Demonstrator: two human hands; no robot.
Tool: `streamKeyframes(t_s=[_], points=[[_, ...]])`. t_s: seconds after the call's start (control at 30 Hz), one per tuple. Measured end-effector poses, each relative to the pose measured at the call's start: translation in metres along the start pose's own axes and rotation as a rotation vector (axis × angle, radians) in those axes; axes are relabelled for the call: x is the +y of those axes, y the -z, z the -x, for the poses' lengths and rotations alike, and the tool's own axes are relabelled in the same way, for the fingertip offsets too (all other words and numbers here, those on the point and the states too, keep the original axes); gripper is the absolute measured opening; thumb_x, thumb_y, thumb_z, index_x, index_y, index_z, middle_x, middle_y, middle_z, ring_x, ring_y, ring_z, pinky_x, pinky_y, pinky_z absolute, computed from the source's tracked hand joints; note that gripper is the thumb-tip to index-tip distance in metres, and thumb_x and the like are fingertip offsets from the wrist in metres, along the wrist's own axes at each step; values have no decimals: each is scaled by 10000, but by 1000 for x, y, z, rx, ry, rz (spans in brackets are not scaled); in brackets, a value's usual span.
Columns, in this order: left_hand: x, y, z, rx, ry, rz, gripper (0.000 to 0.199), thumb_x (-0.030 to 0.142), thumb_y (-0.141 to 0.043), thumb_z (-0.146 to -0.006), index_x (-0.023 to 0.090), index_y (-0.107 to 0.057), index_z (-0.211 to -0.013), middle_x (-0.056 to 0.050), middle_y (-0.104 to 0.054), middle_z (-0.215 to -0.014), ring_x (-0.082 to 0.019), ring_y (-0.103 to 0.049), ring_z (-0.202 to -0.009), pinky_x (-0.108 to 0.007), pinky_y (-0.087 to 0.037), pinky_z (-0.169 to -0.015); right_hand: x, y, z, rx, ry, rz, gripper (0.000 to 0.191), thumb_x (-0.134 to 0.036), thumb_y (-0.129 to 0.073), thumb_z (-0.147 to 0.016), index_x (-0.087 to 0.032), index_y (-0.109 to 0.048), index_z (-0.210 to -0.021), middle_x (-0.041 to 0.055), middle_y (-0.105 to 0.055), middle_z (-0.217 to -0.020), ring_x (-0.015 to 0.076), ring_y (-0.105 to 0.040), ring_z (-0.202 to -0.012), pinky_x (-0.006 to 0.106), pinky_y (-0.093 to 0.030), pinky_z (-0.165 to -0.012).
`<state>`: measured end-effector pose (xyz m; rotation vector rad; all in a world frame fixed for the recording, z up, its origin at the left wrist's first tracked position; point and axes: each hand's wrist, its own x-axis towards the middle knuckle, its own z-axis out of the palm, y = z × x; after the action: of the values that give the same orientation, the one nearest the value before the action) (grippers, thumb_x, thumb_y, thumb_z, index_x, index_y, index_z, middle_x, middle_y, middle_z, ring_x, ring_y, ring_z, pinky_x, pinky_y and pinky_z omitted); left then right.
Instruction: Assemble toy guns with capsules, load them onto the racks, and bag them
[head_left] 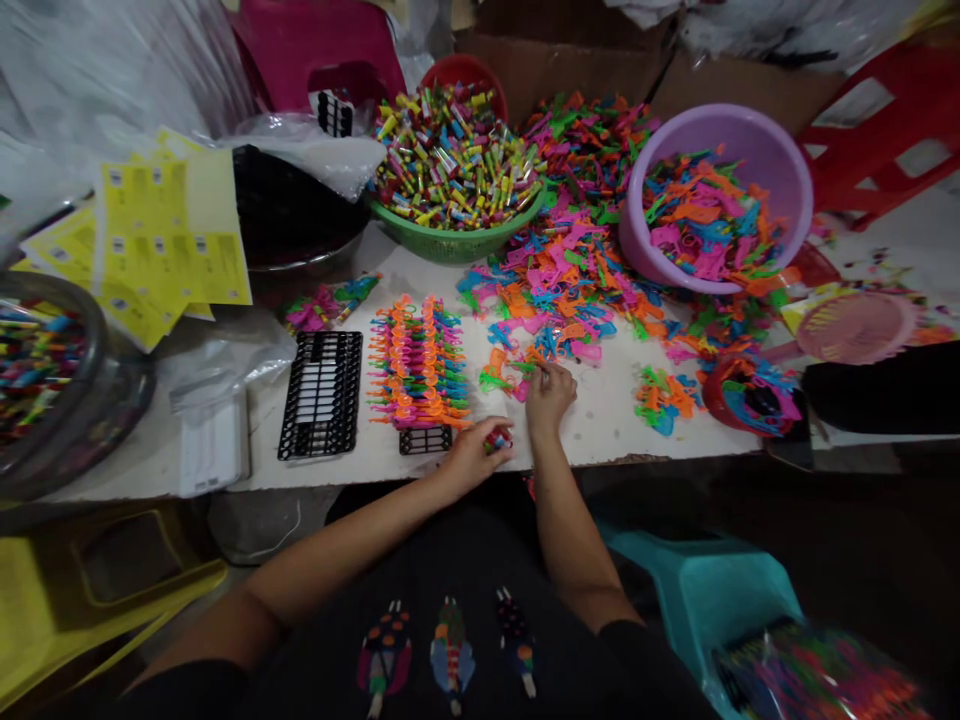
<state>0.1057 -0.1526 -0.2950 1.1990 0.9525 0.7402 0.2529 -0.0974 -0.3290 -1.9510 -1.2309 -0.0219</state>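
Observation:
My left hand (472,460) is closed around small red and multicoloured pieces (496,440) near the table's front edge. To its right, my right hand (550,400) reaches over a small group of coloured plastic pieces (499,372), its fingers pinched at a green and orange piece (531,362). Left of the hands, neat rows of orange, pink, green and blue pieces (416,360) stand on a black rack (425,440), which shows only at its front. Beside them lies a black grid rack (321,395) without coloured pieces on it.
A green basket (457,240) of small tubes stands behind, with a loose heap of plastic pieces (570,250) beside it. A purple tub (795,190) and a red bowl (724,400) are on the right. Yellow sheets (172,230) and a clear basin (90,370) lie left.

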Motion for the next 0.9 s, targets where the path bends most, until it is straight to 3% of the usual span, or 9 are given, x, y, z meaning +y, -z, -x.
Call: streamKeyframes(t_s=[0.13,0.27,0.33,0.4,0.5,0.57,0.7,0.8,0.9], points=[[-2,5,-6,-83,-69,-363,126,78,-585,-644,201,-567,-669,-72,-562,-798,-234,-462,-955,-332,-324,-901,-4,-2,-1,-238,76,42,288,-438,-619,-648,-196,-644,-802,109,-547,-1019,280,-415,-1004,462,-268,-872],[6,4,-1,-51,-92,-379,98,182,-596,-685,200,-530,-615,-66,-544,-740,-230,-463,-911,-333,-326,-887,-11,7,-5,-409,152,-127,284,-410,-689,-569,-192,-616,-735,94,-546,-1071,275,-406,-1060,461,-259,-915],[12,1,7,-96,-80,-278,84,261,-587,-714,196,-544,-682,-52,-560,-750,-195,-497,-840,-316,-362,-840,-10,25,-9,-495,64,-324,236,-392,-657,-613,-191,-601,-722,65,-602,-925,220,-500,-921,401,-360,-834],[17,-3,15,-140,48,-64,162,346,-549,-744,187,-530,-770,-36,-565,-737,-159,-537,-732,-290,-420,-716,-7,50,-14,-593,-54,-512,205,-374,-629,-651,-189,-597,-734,22,-609,-753,160,-535,-723,323,-419,-696],[19,-7,19,-147,301,329,297,436,-551,-723,175,-480,-844,-21,-566,-760,-117,-559,-575,-214,-397,-465,-2,89,-16,-677,-184,-625,176,-345,-633,-656,-186,-607,-728,-27,-555,-587,102,-481,-535,246,-393,-533],[18,-8,18,-109,374,487,370,447,-595,-685,171,-478,-902,-28,-571,-820,-91,-554,-538,-171,-338,-384,-3,108,-14,-759,-218,-608,152,-323,-636,-654,-180,-617,-704,-38,-530,-539,81,-438,-475,222,-360,-474],[17,-9,15,-61,419,540,459,350,-714,-582,160,-498,-939,8,-562,-694,-59,-525,-493,-131,-279,-352,-10,120,-2,-974,-197,-552,170,-328,-634,-651,-174,-641,-722,-18,-579,-603,88,-481,-515,219,-396,-489],[21,-7,16,-71,434,541,373,266,-736,-545,145,-507,-812,42,-514,-572,-37,-469,-425,-121,-208,-318,-7,118,6,-997,-227,-679,339,-426,-583,-687,-194,-634,-928,17,-626,-727,133,-561,-616,261,-458,-549],[27,-1,17,-155,452,629,282,227,-716,-559,135,-501,-717,49,-482,-540,-11,-405,-382,-123,-130,-297,-3,117,8,-981,-160,-894,549,-552,-570,-650,-233,-564,-1097,76,-611,-1036,221,-578,-912,365,-476,-734]])
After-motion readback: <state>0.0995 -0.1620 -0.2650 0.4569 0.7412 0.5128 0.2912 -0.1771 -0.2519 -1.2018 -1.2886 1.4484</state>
